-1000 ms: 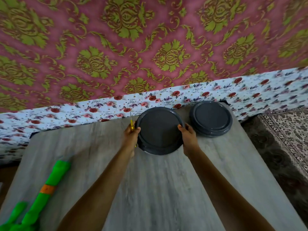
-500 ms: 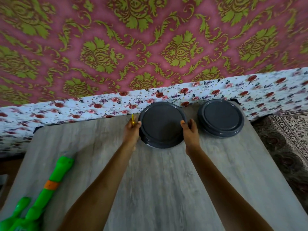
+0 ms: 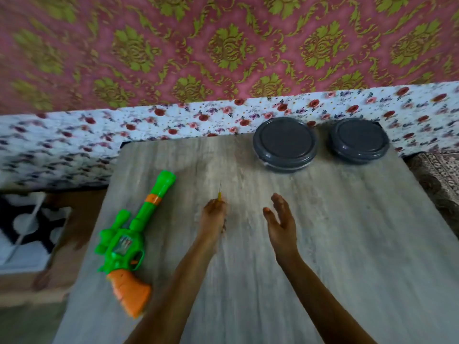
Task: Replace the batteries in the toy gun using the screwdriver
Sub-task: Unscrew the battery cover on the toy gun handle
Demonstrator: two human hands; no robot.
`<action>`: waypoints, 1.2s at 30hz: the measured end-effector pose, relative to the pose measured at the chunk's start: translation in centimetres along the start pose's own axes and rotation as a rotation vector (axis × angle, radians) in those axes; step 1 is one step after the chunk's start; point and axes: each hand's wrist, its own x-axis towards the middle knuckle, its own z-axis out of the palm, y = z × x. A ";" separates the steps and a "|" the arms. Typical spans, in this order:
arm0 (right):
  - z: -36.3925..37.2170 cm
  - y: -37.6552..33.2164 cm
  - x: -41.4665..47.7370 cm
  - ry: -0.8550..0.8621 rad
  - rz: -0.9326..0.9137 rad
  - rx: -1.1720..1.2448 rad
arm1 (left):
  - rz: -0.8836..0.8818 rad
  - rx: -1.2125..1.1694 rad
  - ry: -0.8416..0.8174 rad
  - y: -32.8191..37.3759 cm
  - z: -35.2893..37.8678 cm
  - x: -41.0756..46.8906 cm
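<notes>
A green toy gun (image 3: pixel 131 240) with an orange grip and an orange band on its barrel lies on the left part of the wooden table (image 3: pixel 347 244), barrel pointing away from me. My left hand (image 3: pixel 213 216) hovers over the table's middle, right of the gun, and grips a small yellow-handled screwdriver (image 3: pixel 219 193) whose thin tip points away. My right hand (image 3: pixel 282 219) is beside it, fingers straight and apart, holding nothing.
Two round dark grey lidded containers (image 3: pixel 285 145) (image 3: pixel 357 140) stand at the table's far edge, right of centre. A floral cloth (image 3: pixel 198 120) and a patterned pink wall lie behind. A carpet (image 3: pixel 437 175) shows at the right, a low box at the left.
Both hands have let go of the left grey container and drawn back toward me over the table. The view has swung left, so the whole toy gun now shows.
</notes>
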 end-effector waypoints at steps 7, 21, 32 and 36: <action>2.2 2.3 -2.6 -0.206 -0.164 -0.198 | 0.204 -0.026 0.031 -3.7 -4.4 -2.5; 0.0 9.4 1.2 -0.347 -0.573 -0.358 | 0.530 0.015 0.101 -10.1 -3.1 -0.4; -3.1 10.9 -7.0 -0.361 -0.679 -0.381 | 0.777 0.101 0.264 -15.2 -4.6 -6.5; -3.0 10.5 -11.5 -0.391 -0.720 -0.406 | 0.822 0.204 0.380 -15.9 -7.3 -9.4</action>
